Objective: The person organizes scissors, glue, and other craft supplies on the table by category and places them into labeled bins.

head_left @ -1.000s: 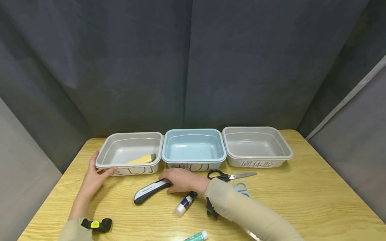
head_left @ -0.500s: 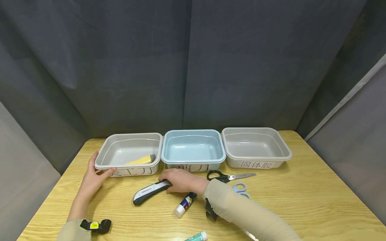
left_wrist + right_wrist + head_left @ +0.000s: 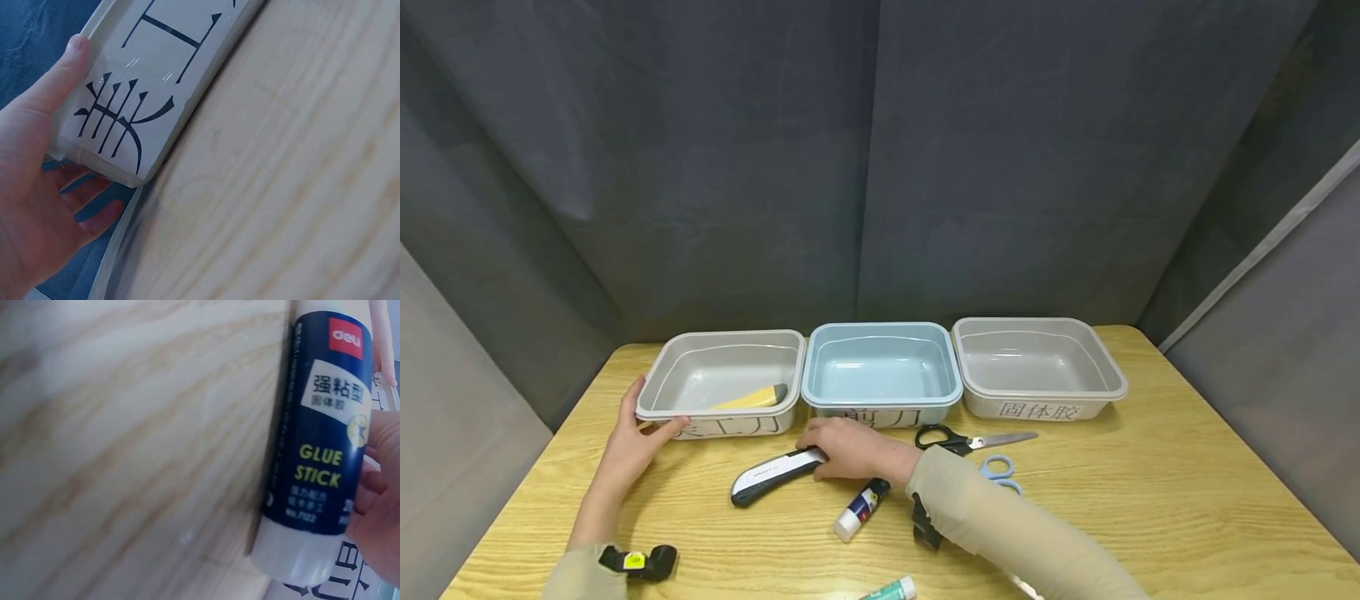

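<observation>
Head view: left grey bin (image 3: 730,354) gripped at its near left corner by the left hand (image 3: 632,446), thumb laid on the front rim, other fingers round the end; same grip seen in the left wrist view, where the label characters 美工 can be read. Silver-and-black utility knife (image 3: 775,477) lying on the desk (image 3: 1187,467) in front of the bins, its far end held between thumb and curled fingers of the right hand (image 3: 853,450); exact finger contact cannot be told, as that end is covered. Yellow utility knife (image 3: 752,398) placed inside the left grey bin, partly hidden by the front rim. Blue bin (image 3: 880,358) set in the middle, right grey bin (image 3: 1033,354) beside it, labelled 固体胶. Deli glue stick (image 3: 861,510) laid near the right wrist; in the right wrist view the right hand is partly blocked by it. Black-handled scissors (image 3: 951,442) laid in front of the blue and right grey bins; blue-handled scissors (image 3: 1000,477) partly covered by the right sleeve (image 3: 992,512). Green tube (image 3: 891,590) with white cap cut off by the bottom edge. Dark curtain (image 3: 737,167) hung behind.
</observation>
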A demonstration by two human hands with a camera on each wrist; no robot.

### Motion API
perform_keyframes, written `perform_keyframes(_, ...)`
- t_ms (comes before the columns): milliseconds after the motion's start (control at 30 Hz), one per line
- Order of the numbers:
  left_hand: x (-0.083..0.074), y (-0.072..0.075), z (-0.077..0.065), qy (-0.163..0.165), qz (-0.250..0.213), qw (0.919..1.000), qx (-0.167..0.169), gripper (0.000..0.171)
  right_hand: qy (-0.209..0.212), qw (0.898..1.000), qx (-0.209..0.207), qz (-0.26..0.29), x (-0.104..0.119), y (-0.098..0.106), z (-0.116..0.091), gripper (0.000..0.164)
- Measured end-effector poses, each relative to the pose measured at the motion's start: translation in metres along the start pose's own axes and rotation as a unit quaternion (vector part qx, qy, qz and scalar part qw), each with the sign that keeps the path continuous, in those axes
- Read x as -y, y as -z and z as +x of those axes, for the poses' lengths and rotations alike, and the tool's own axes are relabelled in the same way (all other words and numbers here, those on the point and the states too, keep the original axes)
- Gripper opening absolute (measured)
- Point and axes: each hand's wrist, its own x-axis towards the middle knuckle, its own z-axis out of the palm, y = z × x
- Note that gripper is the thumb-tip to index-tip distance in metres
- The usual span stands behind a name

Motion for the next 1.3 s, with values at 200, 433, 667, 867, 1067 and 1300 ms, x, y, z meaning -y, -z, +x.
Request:
perform_keyframes(200,0.000,0.001,-0.001,0.000,0.009,1.0000,0.001,0.096,0.000,1.000,-0.003,0.017,0.001,0.002,-0.001,0.039)
perform_keyframes(433,0.000,0.001,-0.001,0.003,0.001,1.0000,0.001,0.097,0.003,0.999,-0.009,0.045,0.003,0.003,-0.003,0.039)
perform_keyframes(667,-0.001,0.003,0.000,0.005,-0.003,1.0000,0.002,0.099,0.014,0.997,-0.025,0.077,0.001,0.002,-0.007,0.039)
perform_keyframes(867,-0.001,0.002,0.000,0.003,0.000,1.0000,0.003,0.099,0.024,0.995,-0.032,0.096,-0.002,0.004,-0.011,0.041)
perform_keyframes(1067,-0.001,0.001,0.000,0.002,-0.002,1.0000,0.002,0.098,0.038,0.993,-0.031,0.104,-0.004,0.006,-0.014,0.042)
perform_keyframes(1300,-0.001,0.001,0.000,-0.001,-0.005,1.0000,0.002,0.098,0.066,0.991,-0.028,0.111,-0.006,0.009,-0.015,0.045)
